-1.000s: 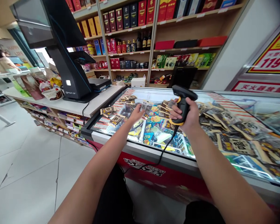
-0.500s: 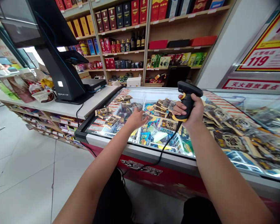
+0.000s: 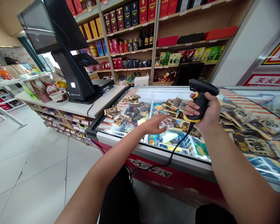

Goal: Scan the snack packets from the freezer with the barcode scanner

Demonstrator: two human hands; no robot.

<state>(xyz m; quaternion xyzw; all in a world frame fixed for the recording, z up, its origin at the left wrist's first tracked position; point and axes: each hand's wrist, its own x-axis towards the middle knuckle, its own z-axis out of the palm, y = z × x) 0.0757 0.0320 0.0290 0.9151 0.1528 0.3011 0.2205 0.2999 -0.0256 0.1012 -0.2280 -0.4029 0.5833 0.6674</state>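
Observation:
My right hand (image 3: pixel 208 113) is wrapped round the handle of a black and yellow barcode scanner (image 3: pixel 202 102), held above the freezer's glass top. Its black cable (image 3: pixel 171 157) hangs down over the freezer's front. My left hand (image 3: pixel 156 125) hovers to the left of it, palm down, with loosely bent fingers apart and nothing visible in them. Snack packets (image 3: pixel 176 104) lie in a pile just beyond the left fingertips. A smaller group of packets (image 3: pixel 113 112) lies at the glass's left end, and a larger spread of packets (image 3: pixel 254 143) is on the right.
The chest freezer (image 3: pixel 191 180) has a red front and wrapped goods under its glass. To the left, a counter (image 3: pixel 80 109) carries a checkout terminal (image 3: pixel 78 71) and a tub (image 3: pixel 59 96). Shelves of boxes and bottles (image 3: pixel 146 37) stand behind. People (image 3: pixel 12 67) are at the far left.
My left hand has moved right across the packets, closer to the scanner. The view has turned left; my right hand still grips the scanner.

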